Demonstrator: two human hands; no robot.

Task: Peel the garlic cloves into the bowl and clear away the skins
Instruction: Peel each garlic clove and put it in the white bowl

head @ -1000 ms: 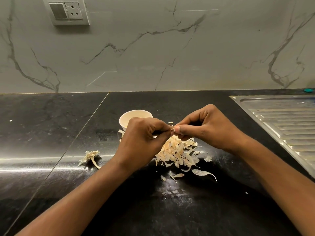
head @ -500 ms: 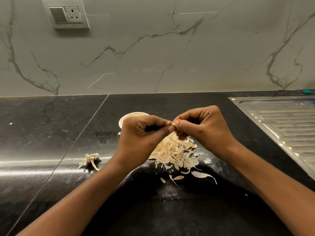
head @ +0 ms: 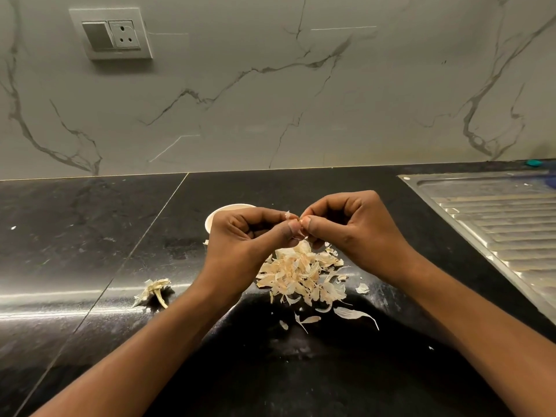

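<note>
Head view: left hand [head: 249,236] and right hand [head: 355,233] pinch a garlic clove [head: 297,228] between them.
It's held just above the skin pile [head: 301,275]; the bowl [head: 224,209] sits behind the left hand on the black counter [head: 90,236].

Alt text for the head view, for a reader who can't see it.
Two hands meet above a black countertop, the left hand and right hand pinching a mostly hidden garlic clove between them. A pile of skins lies beneath them; a white bowl stands behind the left hand, a steel drainboard at right.
</note>
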